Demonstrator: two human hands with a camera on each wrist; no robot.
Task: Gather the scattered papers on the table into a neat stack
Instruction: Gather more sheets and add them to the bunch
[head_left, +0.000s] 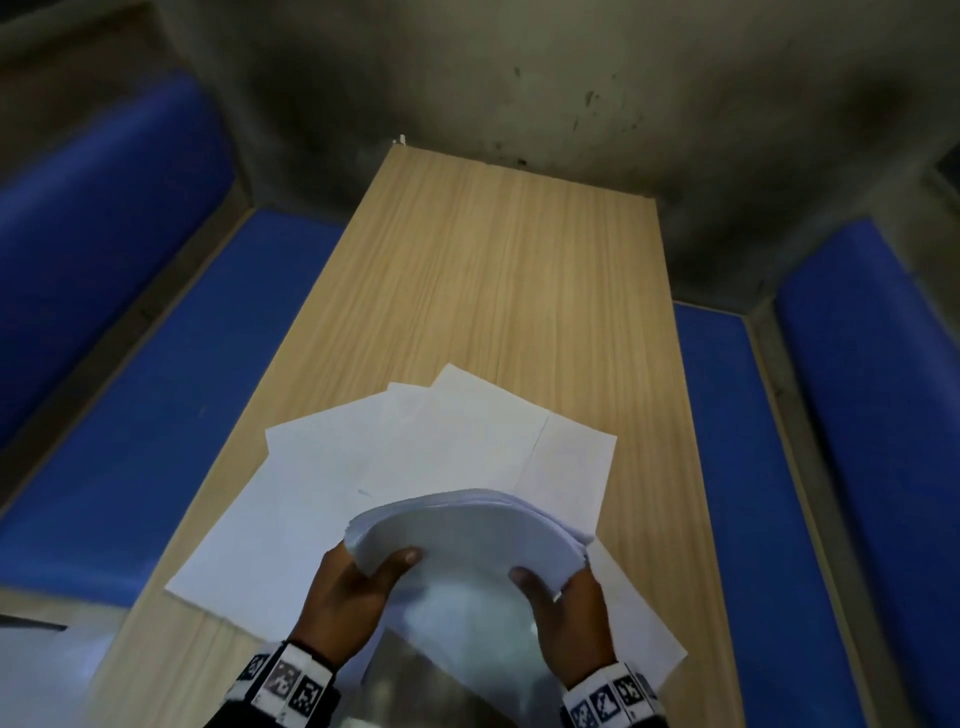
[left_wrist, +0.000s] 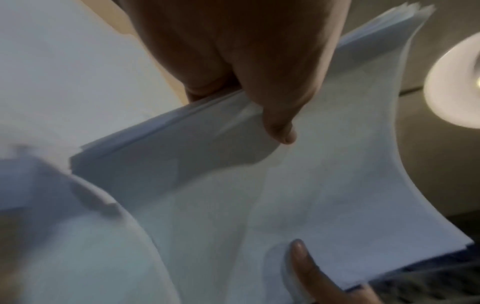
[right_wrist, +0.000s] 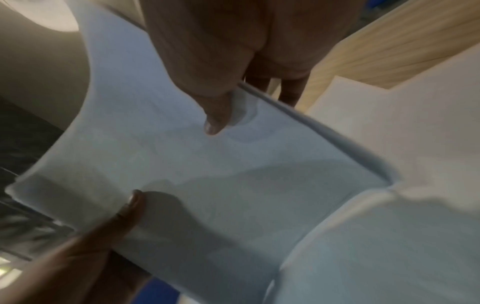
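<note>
Nearest, the left hand (head_left: 347, 597) and the right hand (head_left: 569, 613) each clamp one side of a bundle of papers (head_left: 467, 551), thumbs on top and fingers underneath, holding it above the near end of the table (head_left: 519, 270). The bundle arches upward between them. It looks light and floppy, and the sheets are likely slick against each other, so holding both side edges and tapping an edge on the tabletop seems the best way to square it.

Beneath and just beyond the bundle, loose sheets (head_left: 457, 441) lie fanned and overlapping on the pale wood-grain tabletop, one hanging over its left edge. The far half shows only bare wood. Blue padded benches (head_left: 156, 415) run along both sides, and a stained grey wall (head_left: 571, 78) closes the far end.
</note>
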